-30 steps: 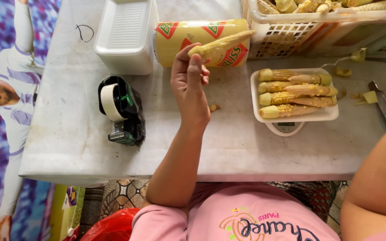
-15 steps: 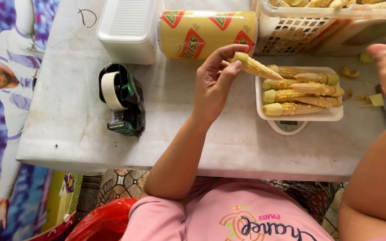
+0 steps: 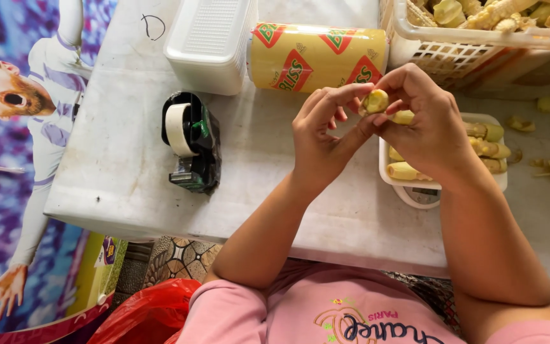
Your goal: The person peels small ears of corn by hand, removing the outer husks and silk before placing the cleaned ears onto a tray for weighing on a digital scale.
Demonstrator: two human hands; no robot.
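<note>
While both hands meet at centre frame, they pinch one pale yellow baby corn cob.

Left hand [image 3: 319, 137] and right hand [image 3: 428, 124] close their fingers on the small, knobbly baby corn [image 3: 375, 100], its round cut end showing, above the worn white table [image 3: 128, 165]. Just right, a white foam tray [image 3: 444, 183] holds more cobs; a glossy yellow cylindrical roll [image 3: 316, 56] lies above, a black tape dispenser [image 3: 191, 141] left.

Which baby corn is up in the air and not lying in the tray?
The baby corn pinched between the left hand and right hand; the others lie in the white tray.
</note>
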